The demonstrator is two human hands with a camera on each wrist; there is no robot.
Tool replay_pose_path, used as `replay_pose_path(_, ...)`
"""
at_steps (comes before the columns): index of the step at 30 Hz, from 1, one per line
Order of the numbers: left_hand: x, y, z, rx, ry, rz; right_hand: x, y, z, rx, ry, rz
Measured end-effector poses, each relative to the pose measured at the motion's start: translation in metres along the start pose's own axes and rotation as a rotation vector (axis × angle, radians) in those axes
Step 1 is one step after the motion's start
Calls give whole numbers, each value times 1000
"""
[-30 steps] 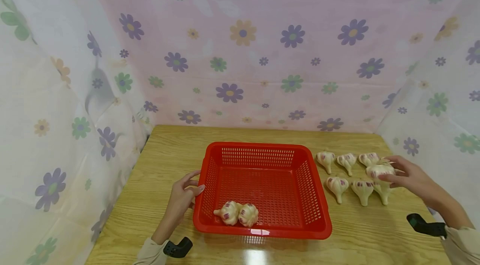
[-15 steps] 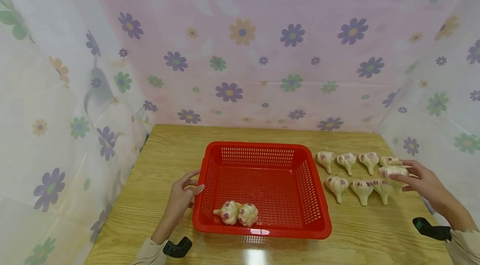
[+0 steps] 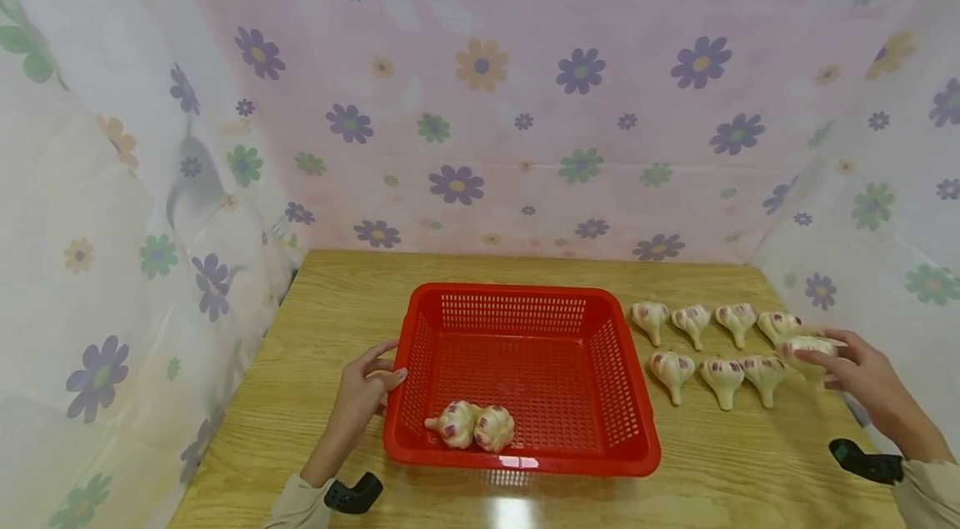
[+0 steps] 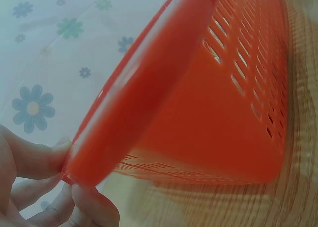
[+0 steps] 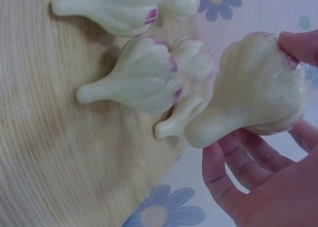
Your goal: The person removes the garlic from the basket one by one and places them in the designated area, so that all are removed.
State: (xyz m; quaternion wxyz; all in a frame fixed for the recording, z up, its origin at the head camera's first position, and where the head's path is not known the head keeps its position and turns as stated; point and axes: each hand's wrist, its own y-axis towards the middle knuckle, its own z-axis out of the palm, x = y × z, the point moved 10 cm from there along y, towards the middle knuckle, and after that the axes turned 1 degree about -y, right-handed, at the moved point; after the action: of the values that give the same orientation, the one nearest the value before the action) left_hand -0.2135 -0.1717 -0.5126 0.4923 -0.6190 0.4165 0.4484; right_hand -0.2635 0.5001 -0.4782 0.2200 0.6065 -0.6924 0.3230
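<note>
A red plastic basket (image 3: 525, 462) with slotted walls stands on the table, and two garlic bulbs (image 3: 456, 424) lie in its near left corner. My left hand (image 3: 358, 391) pinches the basket's left rim between thumb and fingers; the left wrist view shows this grip on the rim (image 4: 114, 132) closely. At the far right, my right hand (image 3: 870, 375) holds a garlic bulb (image 3: 806, 348) above the table. In the right wrist view the held bulb (image 5: 258, 85) sits between thumb and fingers, its stem pointing down to the left.
Right of the basket, several garlic bulbs (image 3: 723, 379) lie in two rows on the wooden table (image 3: 720, 462), stems toward me. A flowered cloth (image 3: 525, 96) hangs behind the table and on both sides.
My right hand has moved to the right with the garlic bulb, past the end of the front row, uncovering bulbs it hid earlier. My left hand and the basket have stayed put.
</note>
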Motion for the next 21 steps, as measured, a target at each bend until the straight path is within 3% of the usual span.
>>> replay_pose_path(5,-1,1,-2,-7,4,-3,-15,5,-6,-54,37,21)
replay_pose_path(10,-1,1,-2,-7,0,0,-34,12,-10,-107,99,95)
replay_pose_path(21,-2,1,-1,-9,2,8,-71,21,-5,-149,127,238)
